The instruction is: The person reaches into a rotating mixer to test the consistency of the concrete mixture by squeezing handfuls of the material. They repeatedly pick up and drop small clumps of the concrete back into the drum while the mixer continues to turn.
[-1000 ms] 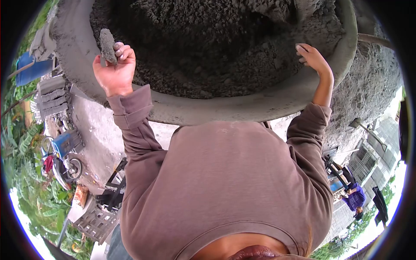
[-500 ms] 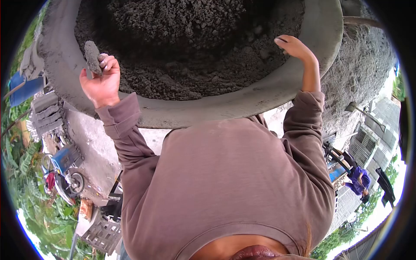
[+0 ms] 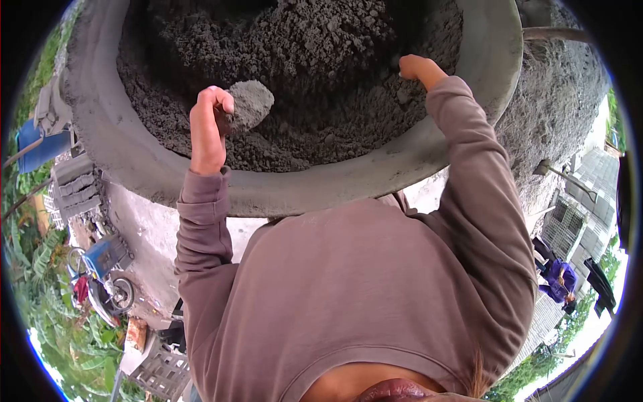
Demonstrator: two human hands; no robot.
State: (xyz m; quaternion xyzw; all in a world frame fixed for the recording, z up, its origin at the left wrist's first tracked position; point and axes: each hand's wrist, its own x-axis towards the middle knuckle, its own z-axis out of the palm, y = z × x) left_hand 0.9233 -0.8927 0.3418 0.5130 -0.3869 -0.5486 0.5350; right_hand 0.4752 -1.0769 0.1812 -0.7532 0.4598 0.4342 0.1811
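My left hand (image 3: 209, 128) is closed on a flat, rounded grey piece (image 3: 250, 106), rough and caked like the mix, held over the near left part of a large round basin (image 3: 295, 194). Crumbly dark grey mix (image 3: 321, 40) fills the basin, heaped toward its far side. Over the right part of the mix is my right hand (image 3: 420, 68), its fingers curled in; whatever they hold, if anything, is hidden.
A rough grey mound (image 3: 549, 100) rises right of the basin. Beyond it, a person in purple (image 3: 560, 280) is near stacked blocks. Left are a blue container (image 3: 41, 146), a motorcycle (image 3: 110, 291) and a grey plastic crate (image 3: 161, 370).
My left hand has moved right with the grey piece, which now shows its broad face. My right hand has shifted left, farther over the mix. The heap looks larger in view.
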